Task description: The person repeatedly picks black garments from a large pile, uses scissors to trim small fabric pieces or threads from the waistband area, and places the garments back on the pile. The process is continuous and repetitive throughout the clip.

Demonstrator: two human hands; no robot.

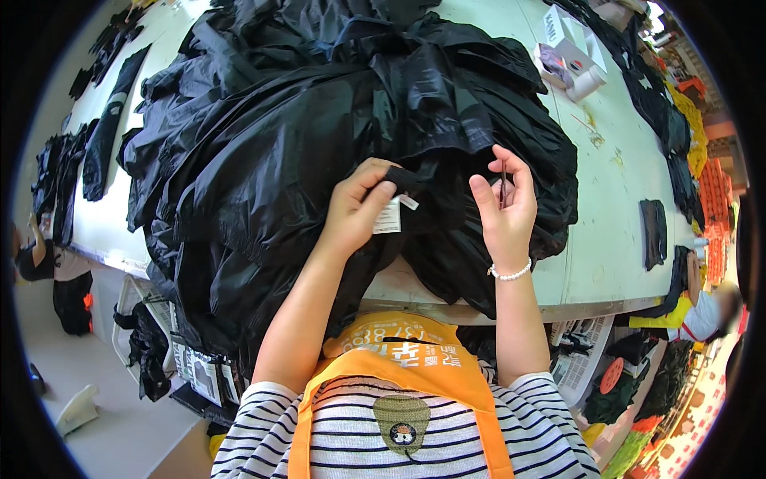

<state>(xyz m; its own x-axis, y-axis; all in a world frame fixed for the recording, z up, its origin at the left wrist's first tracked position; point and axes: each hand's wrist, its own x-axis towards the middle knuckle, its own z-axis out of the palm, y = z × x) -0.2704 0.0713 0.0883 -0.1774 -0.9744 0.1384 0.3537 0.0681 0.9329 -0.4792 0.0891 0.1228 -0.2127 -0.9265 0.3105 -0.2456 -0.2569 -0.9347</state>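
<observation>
On the bench (606,239), the left hand (355,211) is pinching a white label (388,217) on the black garment pile (319,136). The right hand (504,209) is gripping a thin dark tool (503,182).

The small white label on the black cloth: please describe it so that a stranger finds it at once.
Start at the big heap of black garments on the pale worktable. At its near edge the left hand pinches a fold. The white label hangs there under the thumb, the only white piece against the black cloth.

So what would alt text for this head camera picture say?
A person's left hand pinches a white label on a heap of black garments, while the right hand holds a thin dark tool beside it. The heap lies on a pale table.
</observation>
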